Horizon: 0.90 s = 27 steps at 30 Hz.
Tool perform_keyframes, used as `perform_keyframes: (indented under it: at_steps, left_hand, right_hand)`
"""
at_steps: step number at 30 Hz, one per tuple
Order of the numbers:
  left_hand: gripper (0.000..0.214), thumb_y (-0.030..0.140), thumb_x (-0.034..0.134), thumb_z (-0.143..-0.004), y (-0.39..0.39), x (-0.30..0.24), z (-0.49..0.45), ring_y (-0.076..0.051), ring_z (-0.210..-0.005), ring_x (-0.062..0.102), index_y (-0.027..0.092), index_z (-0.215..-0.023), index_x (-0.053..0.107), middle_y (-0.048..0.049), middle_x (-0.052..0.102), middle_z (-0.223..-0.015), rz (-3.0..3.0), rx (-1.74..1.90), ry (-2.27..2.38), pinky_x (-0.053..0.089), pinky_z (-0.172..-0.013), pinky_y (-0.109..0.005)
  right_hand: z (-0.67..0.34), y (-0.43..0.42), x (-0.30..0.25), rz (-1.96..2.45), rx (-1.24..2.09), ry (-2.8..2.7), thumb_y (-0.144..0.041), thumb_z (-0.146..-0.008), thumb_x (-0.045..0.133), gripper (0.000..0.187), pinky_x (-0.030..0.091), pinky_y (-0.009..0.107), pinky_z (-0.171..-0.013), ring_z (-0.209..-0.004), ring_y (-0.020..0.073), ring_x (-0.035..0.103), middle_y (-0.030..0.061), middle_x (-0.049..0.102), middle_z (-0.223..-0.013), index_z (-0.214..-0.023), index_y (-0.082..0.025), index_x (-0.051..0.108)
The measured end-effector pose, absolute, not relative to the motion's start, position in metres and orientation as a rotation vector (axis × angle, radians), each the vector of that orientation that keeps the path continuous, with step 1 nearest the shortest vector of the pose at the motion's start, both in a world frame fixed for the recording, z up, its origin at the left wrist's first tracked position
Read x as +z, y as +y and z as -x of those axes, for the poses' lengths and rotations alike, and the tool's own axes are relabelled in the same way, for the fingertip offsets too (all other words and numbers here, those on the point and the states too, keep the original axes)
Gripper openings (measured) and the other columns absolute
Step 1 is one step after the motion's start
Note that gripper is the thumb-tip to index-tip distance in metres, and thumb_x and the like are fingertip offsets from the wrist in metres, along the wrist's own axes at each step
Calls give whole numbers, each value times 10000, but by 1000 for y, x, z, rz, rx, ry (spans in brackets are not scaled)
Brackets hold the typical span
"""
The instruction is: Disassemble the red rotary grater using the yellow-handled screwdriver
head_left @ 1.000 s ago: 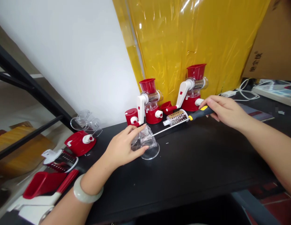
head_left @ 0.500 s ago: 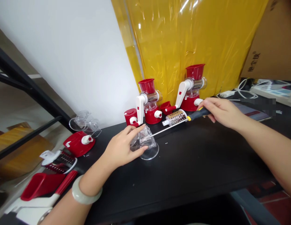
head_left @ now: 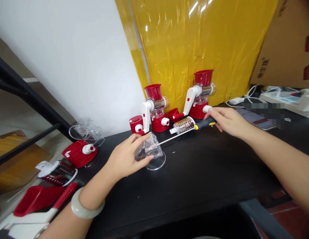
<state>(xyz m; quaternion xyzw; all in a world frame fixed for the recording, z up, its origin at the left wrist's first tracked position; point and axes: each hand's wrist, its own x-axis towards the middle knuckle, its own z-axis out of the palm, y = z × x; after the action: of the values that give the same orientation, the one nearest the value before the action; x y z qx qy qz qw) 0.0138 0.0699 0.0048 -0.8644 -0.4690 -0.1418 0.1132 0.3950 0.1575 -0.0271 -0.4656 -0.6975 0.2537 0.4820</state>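
Observation:
My left hand (head_left: pixel 123 157) is wrapped around a clear plastic grater housing (head_left: pixel 156 151), which lies tilted on its side on the black table, its round rim towards me. In my right hand (head_left: pixel 225 121) is the dark grey and yellow handle of a screwdriver (head_left: pixel 203 124), gripped between thumb and fingers near its end. Its long metal shaft slopes down to the left, and the tip reaches the clear housing between my left thumb and fingers. Whether the tip sits in a screw I cannot tell. A perforated metal grating drum (head_left: pixel 183 125) lies just behind the shaft.
Two assembled red-and-white rotary graters (head_left: pixel 159 122) (head_left: pixel 200 109) stand at the back. On the left lie another clear housing (head_left: pixel 87 129), a red base (head_left: pixel 79 154), a drum (head_left: pixel 58 173), a red hopper (head_left: pixel 36 199) and white crank parts. A phone (head_left: pixel 259 120) and cables (head_left: pixel 249 98) are at the right.
The screwdriver handle has turned in my right hand; its yellow patch moved from the upper to the lower side. My left hand keeps its hold on the housing. The whole view shifted slightly.

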Motion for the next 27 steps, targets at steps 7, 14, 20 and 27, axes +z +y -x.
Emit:
perform_keyframes:
  at_steps: [7,14,20,27]
  left_hand:
    - [657,562,576,-908,71,4,-14,-234,-943,677,247,-1477,483,-90,623,-1154,2535,-420,-1365,549,-815,-356]
    - [660,567,567,-914,70,4,-15,-238,-929,680,234,-1478,485,-93,621,-1140,2526,-415,-1369,554,-809,-368]
    - [669,572,564,-916,70,5,-14,-241,-952,674,244,-1490,465,-96,618,-1149,2536,-408,-1383,555,-819,-370]
    - [671,566,573,-908,70,4,-16,-262,-990,683,250,-1491,470,-100,623,-1180,2530,-427,-1400,563,-832,-379]
  right_hand:
    - [-393,156,-21,691,864,-1516,-438,-662,872,467,556,343,-779,-950,214,638,25,659,-1086,-1034,-315,617]
    - [-395,159,-30,1123,717,-1668,-701,-919,488,504,417,309,-503,-464,151,515,-18,559,-558,-1016,-237,659]
    - [-397,159,-26,906,627,-1681,-499,-851,690,278,502,311,-619,-705,169,582,28,655,-924,-996,-267,640]
    - [-385,157,-25,727,923,-1421,-386,-725,790,352,571,367,-768,-959,223,641,35,669,-1031,-1025,-283,637]
